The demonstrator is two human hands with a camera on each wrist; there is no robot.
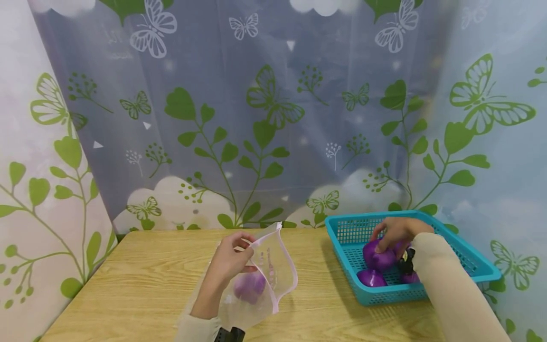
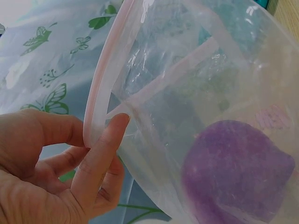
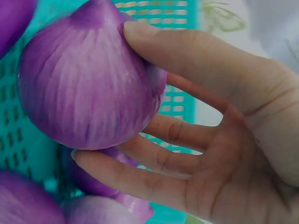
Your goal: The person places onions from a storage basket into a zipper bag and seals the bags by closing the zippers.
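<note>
My left hand (image 1: 231, 259) pinches the pink-edged mouth of a clear zip bag (image 1: 279, 266), which gapes toward the right. Through the plastic shows one purple onion (image 2: 238, 172), low in the bag. Over the blue-green basket (image 1: 346, 270), my right hand (image 1: 399, 232) grips another purple onion (image 3: 91, 79); the thumb lies near its pointed top and the fingers curl round its side and underneath. Several more purple onions (image 1: 372, 279) lie below it in the basket, partly hidden by the right hand and wrist.
The basket stands at the right of the wooden table (image 1: 149, 280). Behind the table hangs a curtain (image 1: 239, 142) printed with butterflies and leaves, which also runs along both sides. A black wrist camera (image 1: 407, 261) sits under the right wrist, close over the onions.
</note>
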